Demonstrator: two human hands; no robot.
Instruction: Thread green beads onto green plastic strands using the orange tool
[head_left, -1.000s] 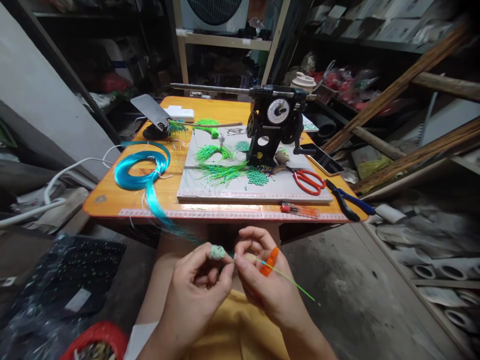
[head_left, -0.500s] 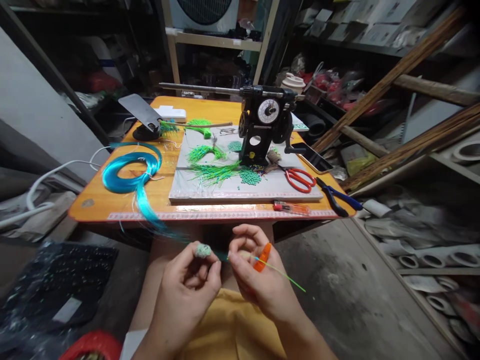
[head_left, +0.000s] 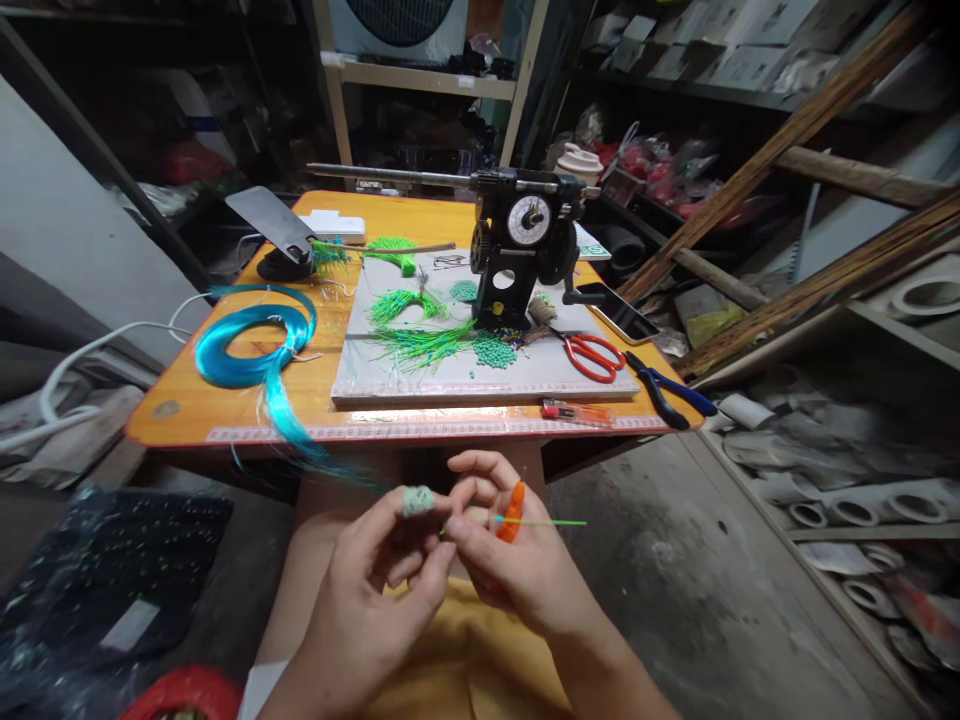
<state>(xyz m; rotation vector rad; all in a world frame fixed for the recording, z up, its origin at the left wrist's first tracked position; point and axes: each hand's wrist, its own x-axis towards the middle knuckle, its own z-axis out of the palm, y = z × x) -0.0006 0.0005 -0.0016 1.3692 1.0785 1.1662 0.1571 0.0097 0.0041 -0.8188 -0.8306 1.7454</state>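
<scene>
Over my lap, my right hand (head_left: 510, 545) pinches a thin bright-green strand (head_left: 559, 522). The strand sticks out to the right and carries a small blue bead (head_left: 499, 520). An orange plastic piece (head_left: 513, 512) sits against the fingers of this hand; what kind it is I cannot tell. My left hand (head_left: 390, 560) has a speckled green wrap (head_left: 418, 500) on its index finger. Its thumb and fingertips are closed right beside the right fingertips, with a tiny green bit showing there. What they grip is mostly hidden.
On the wooden table (head_left: 172, 400) stands a black hand-crank winding machine (head_left: 510, 260). Around it are green strand bundles (head_left: 427, 345), green beads (head_left: 493, 350), red-handled scissors (head_left: 594, 357), pliers (head_left: 664, 392) and a utility knife (head_left: 577, 413). A turquoise fibre coil (head_left: 214, 345) hangs over the front edge.
My left hand has moved right, and its fingertips now meet those of my right hand. The green strand has swung up from slanting down to nearly level. The view has shifted slightly.
</scene>
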